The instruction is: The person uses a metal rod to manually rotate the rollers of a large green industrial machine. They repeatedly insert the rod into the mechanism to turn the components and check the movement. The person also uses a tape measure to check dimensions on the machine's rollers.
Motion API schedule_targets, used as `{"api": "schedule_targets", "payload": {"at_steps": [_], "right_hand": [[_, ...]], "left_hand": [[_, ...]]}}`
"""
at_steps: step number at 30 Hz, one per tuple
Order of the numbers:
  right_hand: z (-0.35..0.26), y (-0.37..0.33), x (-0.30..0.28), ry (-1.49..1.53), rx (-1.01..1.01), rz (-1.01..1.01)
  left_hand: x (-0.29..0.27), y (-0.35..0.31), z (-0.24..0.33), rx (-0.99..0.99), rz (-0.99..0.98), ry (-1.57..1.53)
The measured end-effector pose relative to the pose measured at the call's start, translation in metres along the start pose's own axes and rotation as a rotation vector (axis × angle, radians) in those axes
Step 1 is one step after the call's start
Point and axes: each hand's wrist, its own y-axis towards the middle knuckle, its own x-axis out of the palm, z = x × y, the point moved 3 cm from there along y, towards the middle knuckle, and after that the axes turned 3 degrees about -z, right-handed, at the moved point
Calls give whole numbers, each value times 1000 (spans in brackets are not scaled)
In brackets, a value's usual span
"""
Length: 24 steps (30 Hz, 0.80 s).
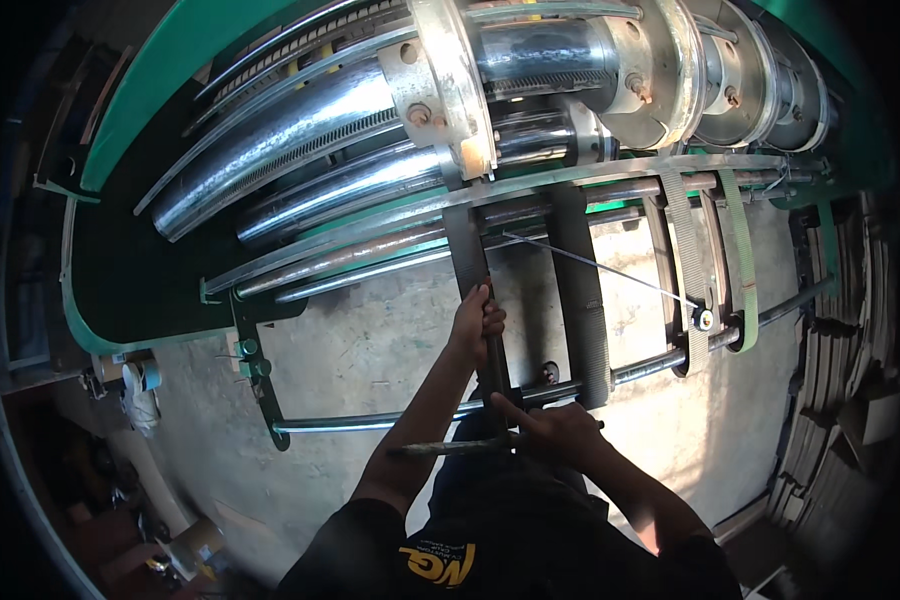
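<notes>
My left hand (477,325) is closed round a dark upright piece at the lower part of a dark belt (467,250). Whether it grips the belt itself or a shaft along it, I cannot tell. Closer to my body, my right hand (562,434) is closed over the right part of a metal bar (450,447) lying crosswise, its left end sticking out past my left forearm. The bar meets the lower end of the dark upright piece (500,375), so the two look like a T-shaped handle. Just beyond runs a long metal rod (360,424).
A green-framed machine (120,130) with shiny cylinders (280,145) and metal collars (450,90) stands ahead. Ribbed belts (582,300) hang round the rod. A thin rod (600,265) slants to a round fitting (704,320). Stacked cardboard (835,400) stands at right.
</notes>
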Motion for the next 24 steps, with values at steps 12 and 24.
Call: {"api": "schedule_targets", "payload": {"at_steps": [12,24], "right_hand": [[8,12,-57,-172,-62,-98],[7,30,-72,-306,-113,-204]], "left_hand": [[11,19,-10,23,-306,-420],[-29,-155,2,625,-581,-266]]}}
